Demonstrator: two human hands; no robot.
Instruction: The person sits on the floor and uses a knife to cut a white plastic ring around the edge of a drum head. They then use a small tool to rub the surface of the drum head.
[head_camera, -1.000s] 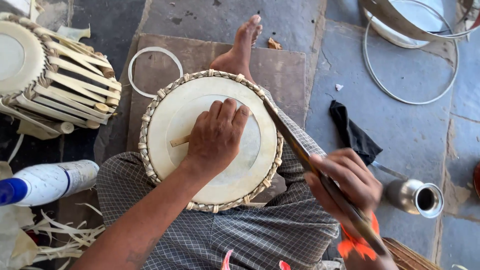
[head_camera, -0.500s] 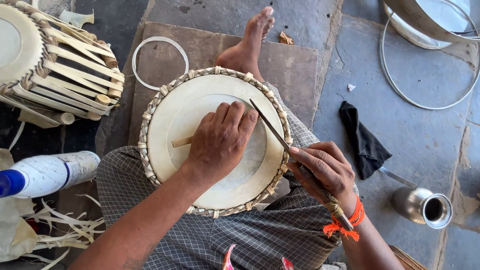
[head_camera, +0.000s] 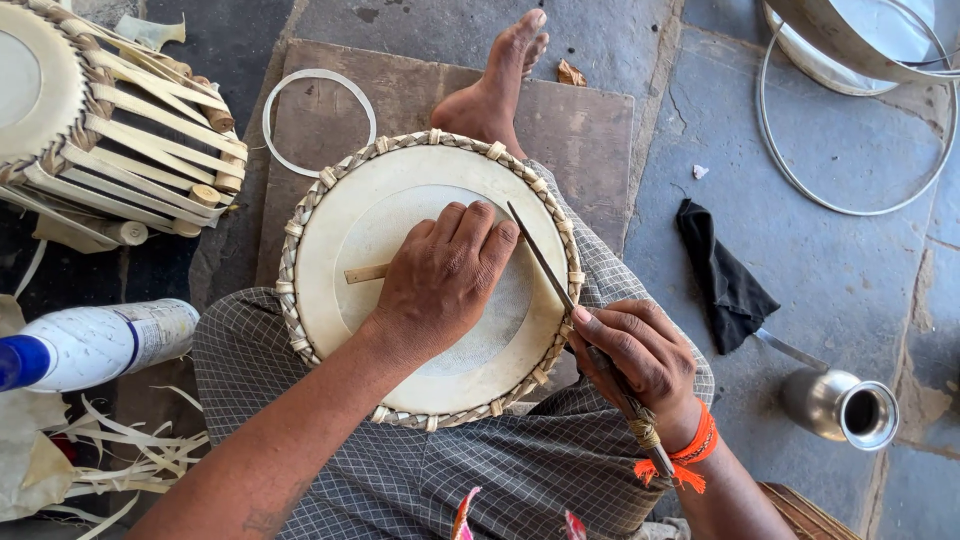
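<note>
A round drum head (head_camera: 350, 215) with a pale skin and a braided rim rests on my lap. My left hand (head_camera: 440, 280) lies flat on the skin's middle, pressing down a short wooden stick (head_camera: 365, 273) that pokes out to the left. My right hand (head_camera: 640, 360) grips a long thin metal blade (head_camera: 545, 265) with a cord-wrapped handle; its tip reaches the skin just beside my left fingertips. An orange thread band sits on my right wrist.
A laced drum (head_camera: 110, 130) lies at the upper left, a white bottle (head_camera: 95, 345) with a blue cap at the left. A white ring (head_camera: 318, 120) rests on a wooden board (head_camera: 590, 130). A black cloth (head_camera: 725, 275), a steel cup (head_camera: 845, 405) and metal hoops (head_camera: 850, 190) lie to the right.
My right hand has swung the blade from beside my knee up onto the drum skin, its tip now by my left fingers. The left hand stays pressed on the skin.
</note>
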